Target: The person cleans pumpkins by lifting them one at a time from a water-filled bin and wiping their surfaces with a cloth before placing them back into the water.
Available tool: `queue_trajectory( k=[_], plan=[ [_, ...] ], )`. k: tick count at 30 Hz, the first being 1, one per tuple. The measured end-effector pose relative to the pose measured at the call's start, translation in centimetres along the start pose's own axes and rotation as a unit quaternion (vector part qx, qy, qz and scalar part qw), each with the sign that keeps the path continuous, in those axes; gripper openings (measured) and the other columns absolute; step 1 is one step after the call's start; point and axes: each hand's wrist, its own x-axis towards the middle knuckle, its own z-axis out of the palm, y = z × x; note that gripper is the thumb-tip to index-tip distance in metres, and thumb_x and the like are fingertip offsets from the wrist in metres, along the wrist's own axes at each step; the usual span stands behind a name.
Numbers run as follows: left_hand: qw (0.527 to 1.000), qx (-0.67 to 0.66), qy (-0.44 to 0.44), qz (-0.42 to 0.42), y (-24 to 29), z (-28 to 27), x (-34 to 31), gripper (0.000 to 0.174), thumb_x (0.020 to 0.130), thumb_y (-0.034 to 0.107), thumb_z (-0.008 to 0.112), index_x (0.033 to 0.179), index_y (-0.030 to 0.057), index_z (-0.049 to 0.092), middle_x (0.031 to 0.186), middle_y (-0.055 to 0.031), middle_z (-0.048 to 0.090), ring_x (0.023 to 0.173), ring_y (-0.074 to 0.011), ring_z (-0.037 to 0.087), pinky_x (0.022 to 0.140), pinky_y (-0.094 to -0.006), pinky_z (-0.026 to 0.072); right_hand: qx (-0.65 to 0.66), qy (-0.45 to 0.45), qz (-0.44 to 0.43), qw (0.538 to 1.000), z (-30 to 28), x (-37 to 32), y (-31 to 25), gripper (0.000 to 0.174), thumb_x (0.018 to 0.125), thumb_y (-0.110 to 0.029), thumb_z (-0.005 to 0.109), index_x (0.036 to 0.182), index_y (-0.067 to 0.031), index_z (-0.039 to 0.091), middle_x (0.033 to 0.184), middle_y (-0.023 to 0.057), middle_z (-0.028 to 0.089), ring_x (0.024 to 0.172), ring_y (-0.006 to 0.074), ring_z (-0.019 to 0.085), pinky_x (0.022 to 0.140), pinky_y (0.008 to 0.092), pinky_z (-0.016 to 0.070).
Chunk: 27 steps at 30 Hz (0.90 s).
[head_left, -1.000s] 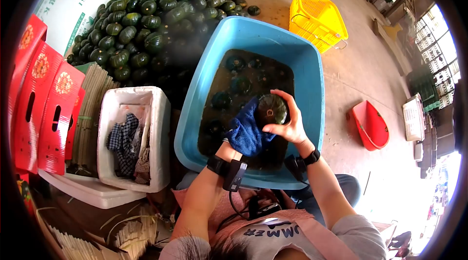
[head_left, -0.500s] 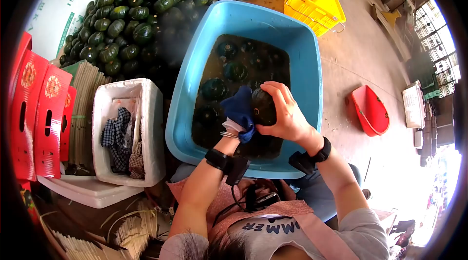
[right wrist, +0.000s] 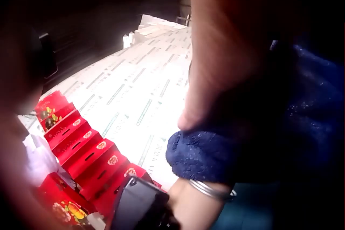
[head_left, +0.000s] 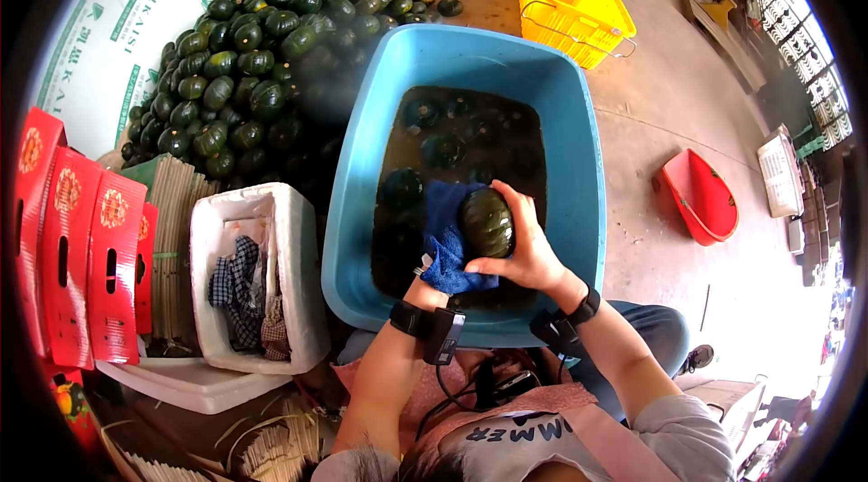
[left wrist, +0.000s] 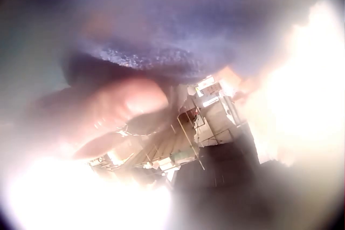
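Observation:
A dark green pumpkin (head_left: 487, 223) is held over the murky water in the blue tub (head_left: 347, 211). My right hand (head_left: 535, 256) grips it from the right, fingers behind and thumb along its near side. A blue towel (head_left: 445, 256) covers most of my left hand (head_left: 428, 293), which holds the cloth against the pumpkin's left side. The left fingers are hidden beneath the cloth. In the right wrist view, the right thumb (right wrist: 207, 79) lies against the towel (right wrist: 199, 154), above the bangles (right wrist: 213, 189). Several pumpkins (head_left: 443, 149) sit in the water.
A large pumpkin heap (head_left: 244, 66) lies beyond the tub on the left. Left of the tub stand a white foam box (head_left: 312, 301) with cloths and red cartons (head_left: 113, 220). A yellow crate (head_left: 579, 7) and red basin (head_left: 701, 197) are on the floor at right.
The pumpkin has turned between the hands, and its ribbed side now faces up where its end showed before. The towel has shifted along its left side. Both hands stay over the tub.

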Motion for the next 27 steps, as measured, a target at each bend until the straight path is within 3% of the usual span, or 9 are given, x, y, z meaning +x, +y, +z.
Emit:
queue_trajectory(
  k=[2,5,11,14,16,22,24,25,27],
  plan=[
    [0.956,-0.260,-0.023,-0.134,-0.7,0.9,-0.9,0.069,0.068,0.030,0.079,0.125,0.0074,0.048,0.113,-0.0085,0.059,0.106,-0.0259,0.056,0.096,-0.0400,0.0414,0.017,-0.008,0.035,0.999,0.0,0.0,-0.8,0.108,0.058,-0.031,0.091,0.140,0.0025,0.030,0.133,0.0224,0.039,0.119,0.0364,0.043,0.105,0.0441,0.0351],
    [0.983,-0.095,-0.082,-0.132,2.0,0.3,0.1,0.052,0.075,0.019,0.073,0.119,0.0058,0.048,0.108,-0.0124,0.059,0.099,-0.0316,0.058,0.085,-0.0384,0.0470,-0.241,-0.095,0.032,0.965,0.0,0.1,-1.1,0.106,0.053,-0.020,0.089,0.138,0.0047,0.030,0.128,0.0256,0.037,0.117,0.0431,0.039,0.101,0.0473,0.0372],
    [0.957,0.268,-0.069,-0.087,3.2,2.8,1.2,0.013,0.078,0.012,0.063,0.087,0.0059,0.058,0.081,-0.0154,0.060,0.081,-0.0361,0.060,0.065,-0.0422,0.0483,-0.170,-0.075,0.110,0.977,1.0,0.2,1.9,0.099,0.053,-0.016,0.086,0.135,0.0022,0.033,0.119,0.0256,0.043,0.112,0.0437,0.041,0.101,0.0473,0.0370],
    [0.965,0.245,-0.079,-0.044,3.3,1.4,1.8,0.013,0.079,0.016,0.062,0.079,0.0053,0.055,0.076,-0.0151,0.059,0.075,-0.0344,0.059,0.061,-0.0417,0.0467,-0.136,-0.075,0.157,0.975,1.1,0.1,0.7,0.098,0.054,-0.016,0.085,0.136,-0.0007,0.034,0.118,0.0246,0.043,0.114,0.0436,0.041,0.103,0.0456,0.0363],
    [0.989,0.120,0.082,-0.018,1.8,1.3,1.8,0.019,0.082,0.021,0.063,0.077,0.0058,0.052,0.076,-0.0146,0.058,0.069,-0.0339,0.058,0.058,-0.0403,0.0450,-0.122,-0.075,0.167,0.976,0.5,0.4,-0.3,0.100,0.052,-0.018,0.086,0.135,-0.0004,0.034,0.118,0.0233,0.044,0.115,0.0409,0.042,0.102,0.0431,0.0371],
    [0.969,-0.130,0.011,-0.211,-1.8,2.7,0.2,0.020,0.077,0.019,0.063,0.082,0.0043,0.051,0.076,-0.0176,0.057,0.072,-0.0358,0.060,0.058,-0.0433,0.0454,-0.025,-0.097,0.173,0.980,-0.4,0.4,-0.1,0.100,0.050,-0.023,0.088,0.134,-0.0019,0.037,0.117,0.0225,0.046,0.115,0.0381,0.045,0.101,0.0401,0.0384],
    [0.988,0.110,0.087,0.062,1.1,2.3,0.3,0.017,0.078,0.016,0.060,0.088,0.0044,0.054,0.084,-0.0169,0.060,0.079,-0.0344,0.062,0.068,-0.0428,0.0481,-0.023,-0.105,0.190,0.976,0.3,0.0,1.6,0.098,0.052,-0.023,0.087,0.134,-0.0028,0.037,0.118,0.0229,0.046,0.115,0.0382,0.045,0.102,0.0399,0.0383],
    [0.975,0.203,-0.074,-0.044,3.1,2.4,0.7,0.024,0.077,0.020,0.061,0.093,0.0033,0.057,0.091,-0.0171,0.061,0.084,-0.0337,0.062,0.076,-0.0419,0.0488,-0.094,-0.087,0.172,0.977,1.1,-0.4,3.1,0.095,0.055,-0.023,0.087,0.134,-0.0037,0.038,0.120,0.0233,0.046,0.117,0.0383,0.045,0.102,0.0393,0.0381],
    [0.975,0.217,0.015,0.036,1.2,4.8,-0.7,0.027,0.075,0.024,0.065,0.089,0.0036,0.056,0.083,-0.0159,0.057,0.083,-0.0350,0.059,0.070,-0.0416,0.0466,-0.151,-0.096,0.191,0.965,1.4,-0.8,3.3,0.086,0.061,-0.022,0.085,0.132,-0.0044,0.040,0.123,0.0242,0.047,0.119,0.0381,0.047,0.102,0.0388,0.0389]
  ],
)
